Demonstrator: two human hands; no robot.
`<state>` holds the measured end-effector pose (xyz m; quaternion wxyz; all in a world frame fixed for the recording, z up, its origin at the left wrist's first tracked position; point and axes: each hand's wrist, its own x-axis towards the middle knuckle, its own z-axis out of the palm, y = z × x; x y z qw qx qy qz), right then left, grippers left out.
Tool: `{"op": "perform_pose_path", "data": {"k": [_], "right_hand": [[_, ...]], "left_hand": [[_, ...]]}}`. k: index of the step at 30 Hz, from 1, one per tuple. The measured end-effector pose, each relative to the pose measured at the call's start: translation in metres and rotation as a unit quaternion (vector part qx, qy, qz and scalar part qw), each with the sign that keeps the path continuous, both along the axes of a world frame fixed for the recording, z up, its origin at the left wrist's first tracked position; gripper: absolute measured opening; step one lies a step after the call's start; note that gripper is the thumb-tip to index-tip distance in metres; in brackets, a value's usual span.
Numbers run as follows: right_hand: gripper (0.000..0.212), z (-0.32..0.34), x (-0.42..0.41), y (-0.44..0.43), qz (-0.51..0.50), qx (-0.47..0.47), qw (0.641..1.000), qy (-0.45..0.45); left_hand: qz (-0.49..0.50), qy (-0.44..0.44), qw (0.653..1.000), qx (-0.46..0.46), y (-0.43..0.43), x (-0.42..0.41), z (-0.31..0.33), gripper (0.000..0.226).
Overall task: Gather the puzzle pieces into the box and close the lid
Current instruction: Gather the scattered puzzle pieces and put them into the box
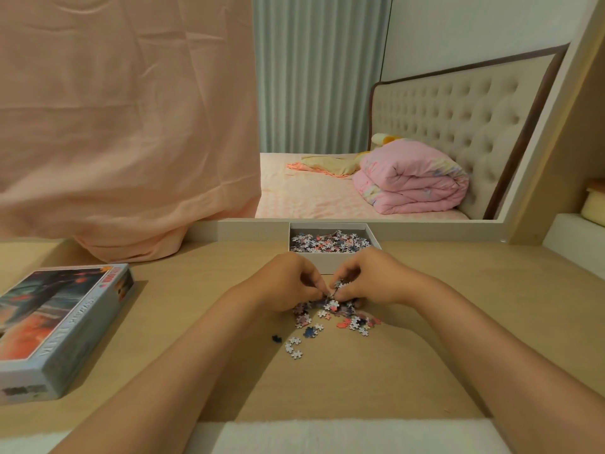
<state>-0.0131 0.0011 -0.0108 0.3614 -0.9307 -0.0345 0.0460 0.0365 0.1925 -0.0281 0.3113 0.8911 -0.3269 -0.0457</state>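
Observation:
A white open box point(330, 262) stands at the far middle of the desk with several puzzle pieces inside. Just in front of it lies a loose heap of small puzzle pieces point(334, 314), pink, white and dark blue. My left hand point(288, 283) and my right hand point(366, 280) meet over the heap, fingers curled, pinching a bunch of pieces between them. A few stray pieces point(294, 347) lie nearer to me. The printed lid point(55, 326) lies face up at the left of the desk.
A peach cloth point(124, 126) hangs over the back left of the wooden desk point(491, 306). Behind the box a mirror shows a bed with a pink quilt point(412, 181). A white ledge point(573, 237) sits at the far right.

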Motion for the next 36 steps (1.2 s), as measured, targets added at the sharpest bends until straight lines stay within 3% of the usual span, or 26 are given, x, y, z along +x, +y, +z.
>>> {"op": "perform_pose_path", "data": {"k": [3,9,12,16,19,21,25,32,36], "right_hand": [[0.015,0.013,0.008,-0.006,-0.011,0.031,0.999,-0.031],[0.014,0.029,0.039,-0.015,-0.081,0.086,0.982,-0.149],[0.017,0.019,0.057,-0.017,-0.125,0.048,0.970,-0.201],[0.022,0.006,0.065,-0.024,-0.074,-0.022,0.984,-0.162],[0.020,0.002,0.066,-0.030,-0.086,-0.037,0.981,-0.168],[0.013,0.002,0.066,-0.031,-0.089,-0.043,0.977,-0.191],[0.012,0.004,0.061,-0.027,-0.047,-0.082,0.981,-0.170],[0.014,0.026,0.040,-0.014,-0.018,-0.073,0.976,-0.206],[0.016,0.036,0.022,-0.002,0.049,-0.091,0.992,-0.071]], "left_hand": [[0.017,0.000,0.999,-0.036,0.001,0.008,0.008,0.008],[0.077,0.006,0.974,-0.212,-0.013,0.038,0.025,0.010],[0.071,-0.058,0.981,-0.174,-0.024,0.052,0.023,0.016],[0.022,-0.098,0.994,-0.044,-0.034,0.064,0.011,0.025],[0.027,-0.177,0.982,0.060,-0.037,0.067,0.008,0.028],[0.026,-0.177,0.979,0.093,-0.035,0.067,0.008,0.030],[-0.001,-0.119,0.989,0.090,-0.027,0.060,0.005,0.035],[0.017,-0.178,0.984,-0.008,-0.010,0.037,0.022,0.024],[0.000,-0.143,0.989,0.026,0.001,0.016,0.028,0.013]]}}
